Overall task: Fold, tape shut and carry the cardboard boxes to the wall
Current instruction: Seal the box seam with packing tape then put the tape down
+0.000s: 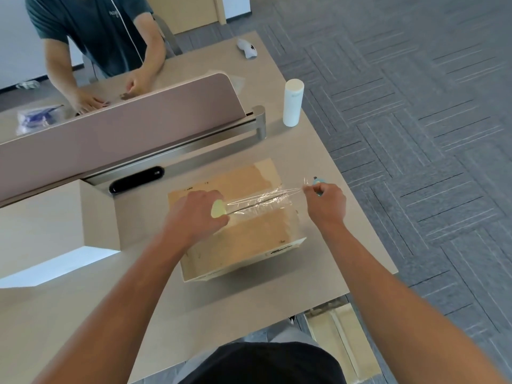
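A brown cardboard box [249, 242] lies on the desk [138, 314] with its top flaps folded shut. My left hand [198, 217] sits over the box's left part and grips a roll of clear tape [218, 209] with a yellow-green core. A strip of clear tape [263, 199] stretches from the roll to the right, just above the box's middle seam. My right hand [325, 203], beyond the box's right edge, pinches the strip's free end. A small teal object [317, 182] pokes out of the same hand.
A pink desk divider [138, 126] on a metal rail runs behind the box, with a black device [135, 180] below it. A white cylinder [293, 103] stands at the right. Another person [97, 37] works across the desk. Flat cardboard [340, 342] lies on the floor.
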The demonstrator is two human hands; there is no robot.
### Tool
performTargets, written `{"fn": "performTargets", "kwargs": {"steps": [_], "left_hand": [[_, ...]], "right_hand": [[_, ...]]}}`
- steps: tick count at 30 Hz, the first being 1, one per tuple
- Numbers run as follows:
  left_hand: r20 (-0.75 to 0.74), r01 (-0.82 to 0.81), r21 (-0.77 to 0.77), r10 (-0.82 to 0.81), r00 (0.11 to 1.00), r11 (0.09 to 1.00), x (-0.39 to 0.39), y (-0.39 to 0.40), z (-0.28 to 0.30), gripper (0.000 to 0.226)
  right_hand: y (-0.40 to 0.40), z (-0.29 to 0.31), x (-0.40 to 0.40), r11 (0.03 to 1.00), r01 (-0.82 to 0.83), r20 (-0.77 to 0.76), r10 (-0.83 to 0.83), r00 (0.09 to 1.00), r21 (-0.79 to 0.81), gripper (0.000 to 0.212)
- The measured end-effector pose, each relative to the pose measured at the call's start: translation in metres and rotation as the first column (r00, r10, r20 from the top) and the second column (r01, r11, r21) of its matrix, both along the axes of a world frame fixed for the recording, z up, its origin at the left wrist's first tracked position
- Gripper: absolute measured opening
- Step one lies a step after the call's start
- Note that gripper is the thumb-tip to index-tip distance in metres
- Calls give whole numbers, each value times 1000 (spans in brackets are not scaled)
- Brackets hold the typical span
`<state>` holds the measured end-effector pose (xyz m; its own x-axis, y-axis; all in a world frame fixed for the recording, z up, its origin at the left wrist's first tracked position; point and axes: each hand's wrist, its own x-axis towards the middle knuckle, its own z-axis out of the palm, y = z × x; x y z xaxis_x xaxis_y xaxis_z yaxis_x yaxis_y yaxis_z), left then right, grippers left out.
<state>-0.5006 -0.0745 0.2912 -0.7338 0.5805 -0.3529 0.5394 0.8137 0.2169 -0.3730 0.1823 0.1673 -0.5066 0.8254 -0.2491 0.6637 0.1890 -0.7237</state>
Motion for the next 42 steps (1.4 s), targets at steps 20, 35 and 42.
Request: {"fn": "performTargets", "kwargs": {"steps": [20, 35, 42], "left_hand": [[-25, 20, -169, -25, 999, 985, -17, 25, -20, 59], [-24, 23, -76, -25, 999, 997, -16, 21, -22, 66], [9, 13, -24, -13, 1000, 1000, -19, 17, -25, 67]], "right_hand": [[7, -17, -6, 995, -58, 99, 65, 993, -75, 49], [-4, -29, -12, 983, -44, 126, 67, 990, -178, 49], [-8, -37, -18, 957, -39, 147, 84, 986, -288, 50]]}}
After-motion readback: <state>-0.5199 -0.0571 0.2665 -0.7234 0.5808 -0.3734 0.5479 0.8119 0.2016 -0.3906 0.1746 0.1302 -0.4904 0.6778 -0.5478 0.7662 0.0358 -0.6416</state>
